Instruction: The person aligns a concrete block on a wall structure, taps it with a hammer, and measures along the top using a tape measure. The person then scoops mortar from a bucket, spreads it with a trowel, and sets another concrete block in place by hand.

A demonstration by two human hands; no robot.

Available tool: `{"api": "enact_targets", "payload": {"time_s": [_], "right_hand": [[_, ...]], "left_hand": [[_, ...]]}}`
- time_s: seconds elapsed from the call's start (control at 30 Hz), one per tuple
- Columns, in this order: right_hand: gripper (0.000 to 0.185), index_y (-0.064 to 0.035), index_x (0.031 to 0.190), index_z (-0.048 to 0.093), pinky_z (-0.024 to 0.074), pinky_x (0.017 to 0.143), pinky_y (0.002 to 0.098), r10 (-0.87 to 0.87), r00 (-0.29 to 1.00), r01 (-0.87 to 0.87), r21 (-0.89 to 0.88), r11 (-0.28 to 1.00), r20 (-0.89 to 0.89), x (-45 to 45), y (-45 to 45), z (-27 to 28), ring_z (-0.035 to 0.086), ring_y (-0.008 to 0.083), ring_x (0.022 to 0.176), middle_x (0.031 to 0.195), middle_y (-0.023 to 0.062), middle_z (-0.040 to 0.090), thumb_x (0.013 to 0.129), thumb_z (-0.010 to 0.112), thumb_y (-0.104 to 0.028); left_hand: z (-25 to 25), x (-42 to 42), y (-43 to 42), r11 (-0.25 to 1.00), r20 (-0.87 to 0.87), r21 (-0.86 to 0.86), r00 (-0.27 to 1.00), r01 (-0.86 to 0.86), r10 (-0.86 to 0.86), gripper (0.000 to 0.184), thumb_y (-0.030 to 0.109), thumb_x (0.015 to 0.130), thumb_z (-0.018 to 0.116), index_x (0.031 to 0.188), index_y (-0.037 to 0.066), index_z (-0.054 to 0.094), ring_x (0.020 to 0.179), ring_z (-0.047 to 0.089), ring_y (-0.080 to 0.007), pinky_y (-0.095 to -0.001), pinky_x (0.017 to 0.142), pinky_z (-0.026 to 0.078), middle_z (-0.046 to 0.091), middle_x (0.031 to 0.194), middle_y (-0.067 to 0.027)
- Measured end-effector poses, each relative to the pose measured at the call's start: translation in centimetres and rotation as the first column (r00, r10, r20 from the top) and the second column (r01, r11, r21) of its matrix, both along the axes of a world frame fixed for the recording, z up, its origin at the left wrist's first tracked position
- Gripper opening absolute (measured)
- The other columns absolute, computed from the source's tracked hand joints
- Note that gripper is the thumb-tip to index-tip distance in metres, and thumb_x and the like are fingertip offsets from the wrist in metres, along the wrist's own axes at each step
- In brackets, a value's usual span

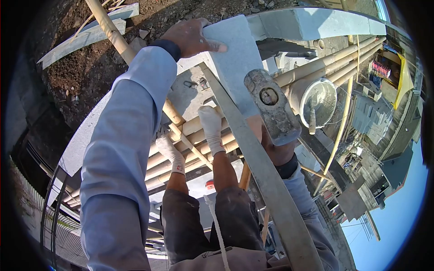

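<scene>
Pale block (230, 56), whitish grey with flat faces and straight edges, lies at the near end of a row of similar blocks (312, 25), lit brightly by the sun. We see our left hand (192, 38) at its corner, thumb laid on its face; how tightly the other fingers close, we cannot tell. Our right hand (279, 153) holds a mallet (270, 106), its scuffed, dusty grey head overlapping the block's edge in view, the fingers mostly hidden behind it.
</scene>
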State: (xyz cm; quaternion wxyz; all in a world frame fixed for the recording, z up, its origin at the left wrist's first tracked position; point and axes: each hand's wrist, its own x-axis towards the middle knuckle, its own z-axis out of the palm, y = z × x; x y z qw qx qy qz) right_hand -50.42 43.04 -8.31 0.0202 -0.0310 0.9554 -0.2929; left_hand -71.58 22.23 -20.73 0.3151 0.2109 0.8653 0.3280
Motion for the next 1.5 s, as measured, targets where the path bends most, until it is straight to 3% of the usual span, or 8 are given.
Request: {"api": "enact_targets", "payload": {"time_s": [0.23, 0.77, 1.0, 1.07, 1.17, 1.37, 1.47, 1.5], "right_hand": [[0.029, 0.0010, 0.097, 0.051, 0.0488, 0.055, 0.0415, -0.169, 0.926, 0.180, -0.001, 0.984, 0.337, 0.6, 0.5, -2.0, 0.061, 0.0395, 0.068, 0.077, 0.0211, 0.059, 0.076, 0.066, -0.012], [0.030, 0.0027, 0.100, 0.050, 0.0484, 0.054, 0.0387, -0.036, 0.935, 0.064, -0.069, 0.996, 0.353, -2.4, 0.8, -0.5, 0.062, 0.0377, 0.065, 0.073, 0.0208, 0.061, 0.079, 0.066, -0.012], [0.027, 0.0035, 0.093, 0.056, 0.0447, 0.051, 0.0293, 0.033, 0.899, 0.099, -0.274, 0.957, 0.438, -15.5, -0.7, 6.1, 0.059, 0.0168, 0.055, 0.067, 0.0130, 0.061, 0.081, 0.067, -0.018], [0.026, 0.0002, 0.093, 0.058, 0.0424, 0.048, 0.0252, 0.201, 0.948, -0.193, -0.056, 0.980, 0.248, -19.0, 1.0, 5.5, 0.057, 0.0123, 0.053, 0.063, 0.0114, 0.060, 0.084, 0.064, -0.023], [0.046, 0.0025, 0.113, 0.057, 0.0461, 0.088, 0.0371, 0.100, 0.982, -0.118, 0.106, 0.987, 0.160, -21.8, -0.1, 6.7, 0.058, 0.0317, 0.105, 0.113, 0.0247, 0.058, 0.074, 0.066, -0.022], [0.025, 0.0013, 0.097, 0.062, 0.0504, 0.076, 0.0401, 0.114, 0.986, -0.164, 0.594, 0.788, 0.121, -26.5, 0.8, -1.1, 0.061, 0.0419, 0.086, 0.086, 0.0267, 0.063, 0.079, 0.053, -0.014], [0.023, 0.0012, 0.088, 0.065, 0.0493, 0.077, 0.0413, 0.439, 0.777, -0.611, 0.708, 0.353, 0.451, -27.8, -1.1, -3.5, 0.061, 0.0405, 0.087, 0.086, 0.0275, 0.062, 0.081, 0.050, -0.015], [0.023, 0.0003, 0.085, 0.066, 0.0490, 0.078, 0.0419, 0.518, 0.761, -0.630, 0.631, 0.452, 0.390, -28.1, -1.5, -3.7, 0.061, 0.0394, 0.087, 0.085, 0.0270, 0.063, 0.081, 0.050, -0.015]], "left_hand": [[-0.2, 0.3, 0.0, 0.999, -0.051, -0.042, 0.999, 0.012, -0.015, 0.096, 0.066, 0.062, 0.069, 0.124, -0.005, 0.048, 0.096, 0.061, -0.0336, -0.0411, 0.086, 0.047, 0.061, 0.103, -0.0241], [1.0, 0.0, 0.3, 0.997, -0.007, -0.072, 1.000, 0.003, -0.003, 0.086, 0.068, 0.061, 0.069, 0.113, 0.000, 0.058, 0.102, 0.059, -0.0344, -0.0419, 0.091, 0.044, 0.063, 0.104, -0.0204], [0.9, 0.6, 0.6, 0.977, -0.155, -0.212, 0.987, 0.001, -0.035, 0.087, 0.071, 0.060, 0.067, 0.112, 0.003, 0.057, 0.103, 0.059, -0.0311, -0.0438, 0.094, 0.040, 0.062, 0.106, -0.0186], [1.0, 0.9, 0.8, 0.966, -0.252, -0.244, 0.968, -0.082, 0.018, 0.087, 0.071, 0.058, 0.068, 0.113, 0.004, 0.056, 0.105, 0.058, -0.0299, -0.0439, 0.094, 0.039, 0.061, 0.110, -0.0176], [2.4, 1.1, 0.7, 0.965, -0.213, -0.248, 0.977, -0.081, 0.027, 0.096, 0.073, 0.059, 0.065, 0.120, 0.000, 0.050, 0.109, 0.054, -0.0324, -0.0504, 0.097, 0.033, 0.057, 0.112, -0.0191], [1.1, 1.6, 1.1, 0.948, -0.222, -0.303, 0.975, -0.098, 0.029, 0.095, 0.074, 0.061, 0.062, 0.126, 0.006, 0.048, 0.117, 0.050, -0.0294, -0.0559, 0.103, 0.021, 0.054, 0.123, -0.0139], [5.6, 1.1, 0.6, 0.961, -0.201, -0.258, 0.979, -0.095, 0.042, 0.067, 0.050, 0.069, 0.068, 0.114, 0.001, 0.054, 0.108, 0.055, -0.0319, -0.0472, 0.093, 0.037, 0.059, 0.111, -0.0182], [5.7, 1.4, 0.5, 0.960, -0.233, -0.257, 0.971, -0.111, 0.050, 0.069, 0.049, 0.069, 0.068, 0.116, 0.001, 0.052, 0.110, 0.053, -0.0318, -0.0480, 0.094, 0.035, 0.059, 0.113, -0.0182]]}}
